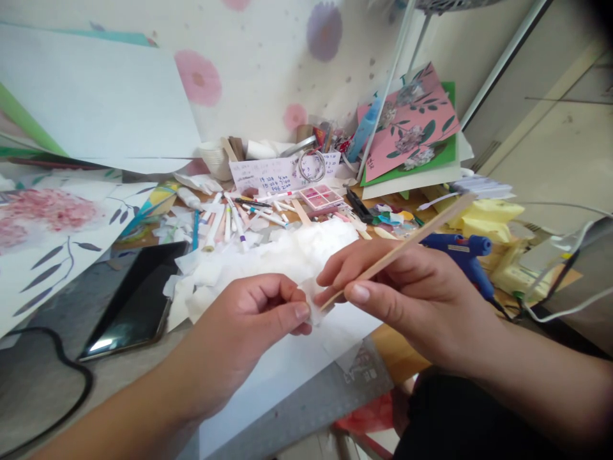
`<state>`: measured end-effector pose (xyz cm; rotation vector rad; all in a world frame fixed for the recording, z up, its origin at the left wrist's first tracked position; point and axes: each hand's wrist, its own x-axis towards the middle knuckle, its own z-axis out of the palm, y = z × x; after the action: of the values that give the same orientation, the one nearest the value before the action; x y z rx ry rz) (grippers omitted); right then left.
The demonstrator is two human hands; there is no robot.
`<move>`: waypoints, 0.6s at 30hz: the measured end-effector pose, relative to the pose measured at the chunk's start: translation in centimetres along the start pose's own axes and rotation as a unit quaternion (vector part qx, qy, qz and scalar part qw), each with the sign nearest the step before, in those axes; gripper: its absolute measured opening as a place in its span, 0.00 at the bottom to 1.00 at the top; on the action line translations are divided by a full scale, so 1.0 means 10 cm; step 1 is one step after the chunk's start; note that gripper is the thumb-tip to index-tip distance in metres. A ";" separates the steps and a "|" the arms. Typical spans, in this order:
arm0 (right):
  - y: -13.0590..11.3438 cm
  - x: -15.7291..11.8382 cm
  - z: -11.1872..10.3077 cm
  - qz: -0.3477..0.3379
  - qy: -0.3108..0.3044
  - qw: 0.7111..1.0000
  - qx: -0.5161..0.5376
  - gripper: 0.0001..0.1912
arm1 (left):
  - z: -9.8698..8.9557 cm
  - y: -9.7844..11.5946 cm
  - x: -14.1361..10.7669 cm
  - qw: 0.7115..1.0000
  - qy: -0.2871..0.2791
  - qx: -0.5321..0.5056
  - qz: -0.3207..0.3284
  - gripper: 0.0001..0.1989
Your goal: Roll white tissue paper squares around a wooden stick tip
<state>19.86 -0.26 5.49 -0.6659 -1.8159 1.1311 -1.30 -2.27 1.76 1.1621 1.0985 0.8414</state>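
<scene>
My left hand [268,313] pinches a small piece of thin white tissue [316,306] between thumb and fingers. Held in my right hand [397,287] is a flat wooden stick [416,239], slanting up to the right, with its lower tip against the tissue. The hands are close together above a white sheet of paper [282,377]. Behind them lies a fluffy heap of white tissue pieces [268,249].
A black phone [138,300] lies at the left beside a dark cable. Markers, a pink palette [320,197] and a paper cup [215,160] stand behind. At the right are a blue glue gun [462,249] and yellow paper. A grey cutting mat [306,409] is under the sheet.
</scene>
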 end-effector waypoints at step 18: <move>0.08 0.03 0.06 0.034 0.004 0.999 0.018 0.04 | 0.03 0.05 0.02 1.000 0.001 0.011 0.007 0.06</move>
<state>19.16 0.03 4.73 -0.7151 -1.7735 1.2030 -0.96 -2.05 2.24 1.1882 1.1046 0.8442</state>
